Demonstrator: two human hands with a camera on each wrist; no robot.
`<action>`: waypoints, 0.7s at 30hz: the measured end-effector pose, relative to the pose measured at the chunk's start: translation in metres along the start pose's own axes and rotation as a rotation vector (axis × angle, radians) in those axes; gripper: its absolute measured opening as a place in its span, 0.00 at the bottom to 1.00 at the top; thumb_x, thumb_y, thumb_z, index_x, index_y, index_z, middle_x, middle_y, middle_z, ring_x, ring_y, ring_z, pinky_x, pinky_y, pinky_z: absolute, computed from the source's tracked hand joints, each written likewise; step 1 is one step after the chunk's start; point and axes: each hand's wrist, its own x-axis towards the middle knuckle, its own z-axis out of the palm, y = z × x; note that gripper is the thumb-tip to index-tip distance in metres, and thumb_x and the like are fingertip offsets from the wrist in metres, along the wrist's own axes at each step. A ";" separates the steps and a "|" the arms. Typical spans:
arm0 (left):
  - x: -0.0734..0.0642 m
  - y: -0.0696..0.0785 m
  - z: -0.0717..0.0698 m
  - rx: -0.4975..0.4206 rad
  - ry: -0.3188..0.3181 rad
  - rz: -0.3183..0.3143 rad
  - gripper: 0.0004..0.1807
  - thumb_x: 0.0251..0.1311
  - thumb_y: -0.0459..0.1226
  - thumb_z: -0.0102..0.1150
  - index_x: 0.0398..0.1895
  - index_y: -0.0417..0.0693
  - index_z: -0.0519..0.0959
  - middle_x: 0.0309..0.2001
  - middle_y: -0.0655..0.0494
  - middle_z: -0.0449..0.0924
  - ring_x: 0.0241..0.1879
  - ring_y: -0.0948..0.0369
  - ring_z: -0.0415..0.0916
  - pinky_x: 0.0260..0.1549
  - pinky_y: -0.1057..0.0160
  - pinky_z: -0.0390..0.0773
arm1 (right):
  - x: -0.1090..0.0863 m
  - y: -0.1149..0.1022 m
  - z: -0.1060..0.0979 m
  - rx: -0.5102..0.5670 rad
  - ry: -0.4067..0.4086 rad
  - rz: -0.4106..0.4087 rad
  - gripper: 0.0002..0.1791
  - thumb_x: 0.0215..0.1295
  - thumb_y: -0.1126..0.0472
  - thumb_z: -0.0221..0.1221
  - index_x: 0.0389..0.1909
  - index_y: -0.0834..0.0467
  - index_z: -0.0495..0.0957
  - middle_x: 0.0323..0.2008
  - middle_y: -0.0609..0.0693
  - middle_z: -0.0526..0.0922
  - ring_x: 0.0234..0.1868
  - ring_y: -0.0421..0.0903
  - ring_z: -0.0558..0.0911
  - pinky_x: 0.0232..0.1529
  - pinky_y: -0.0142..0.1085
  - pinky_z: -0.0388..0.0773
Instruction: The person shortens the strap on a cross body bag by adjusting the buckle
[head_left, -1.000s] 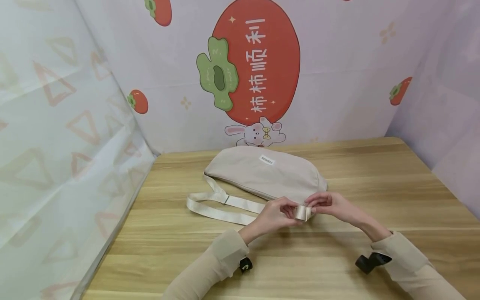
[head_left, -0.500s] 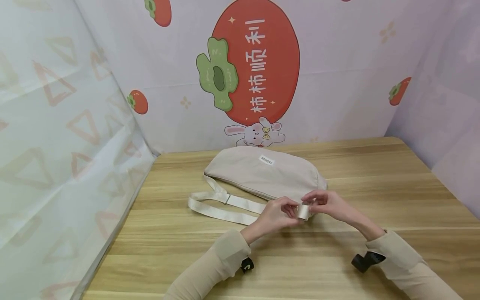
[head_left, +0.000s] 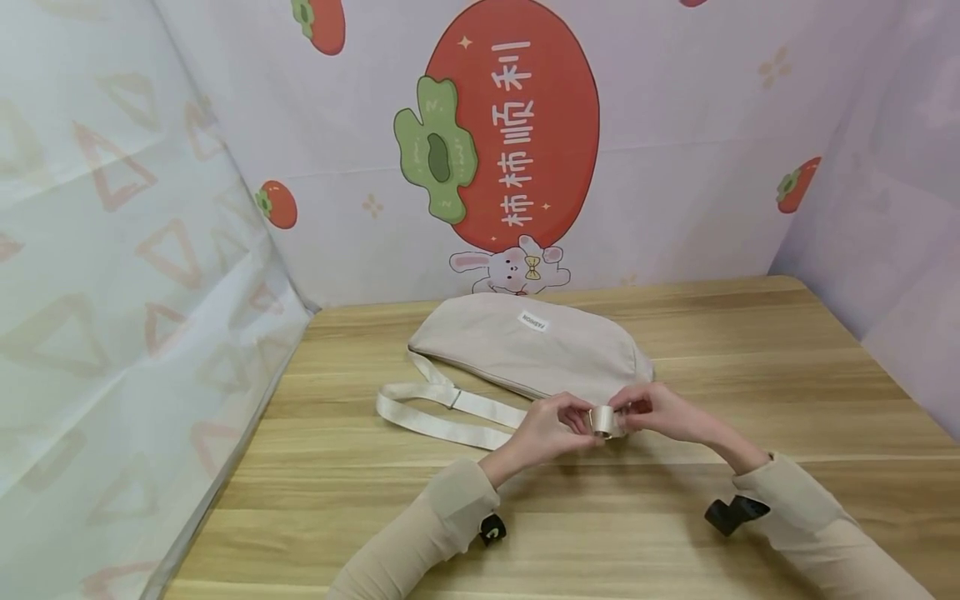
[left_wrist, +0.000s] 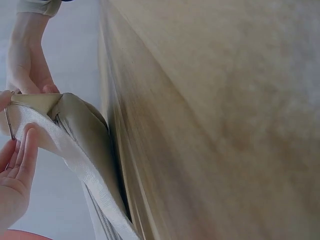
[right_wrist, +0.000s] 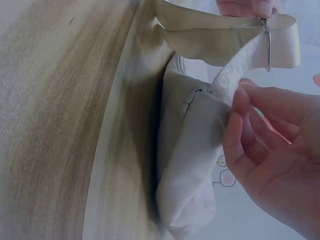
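Observation:
A pale beige waist bag (head_left: 540, 350) lies on the table, its "FASHION" label upside down in the head view. My left hand (head_left: 543, 429) pinches a thin metal buckle (right_wrist: 268, 45) at the near right corner of the bag. The cream webbing strap (right_wrist: 282, 42) runs through this buckle and folds into a short loop. My right hand (head_left: 663, 412) pinches the strap close to where it joins the bag's end, as the right wrist view shows. In the left wrist view, the left fingers (left_wrist: 27, 155) lie along the strap below the buckle.
The rest of the strap loops out left of the bag over the wood-grain table (head_left: 345, 500), with a metal slider (head_left: 453, 398) on it. Printed cloth walls (head_left: 337, 233) stand behind and at both sides.
My right hand has shifted slightly left toward the left hand. The strap between the hands has turned from a flat fold into a rounder loop. The bag has stayed in place.

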 end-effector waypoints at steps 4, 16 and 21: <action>-0.003 0.014 -0.004 -0.042 -0.005 0.019 0.18 0.37 0.27 0.69 0.36 0.32 0.76 0.27 0.43 0.78 0.25 0.55 0.77 0.27 0.68 0.78 | 0.002 -0.002 0.000 -0.039 -0.013 -0.029 0.08 0.56 0.72 0.54 0.37 0.68 0.77 0.30 0.51 0.76 0.25 0.33 0.71 0.23 0.29 0.72; 0.000 0.005 0.001 -0.039 -0.006 0.087 0.20 0.38 0.26 0.67 0.39 0.32 0.76 0.31 0.44 0.78 0.30 0.56 0.77 0.32 0.70 0.77 | 0.004 0.005 -0.004 0.055 -0.025 -0.102 0.04 0.59 0.71 0.54 0.33 0.67 0.76 0.34 0.41 0.76 0.33 0.34 0.75 0.32 0.31 0.76; 0.004 -0.005 0.007 0.049 0.024 0.158 0.20 0.39 0.30 0.69 0.39 0.36 0.77 0.31 0.49 0.77 0.30 0.65 0.77 0.32 0.78 0.73 | 0.004 0.002 -0.003 0.086 0.038 0.015 0.07 0.58 0.69 0.54 0.35 0.70 0.75 0.33 0.45 0.78 0.34 0.34 0.76 0.34 0.30 0.76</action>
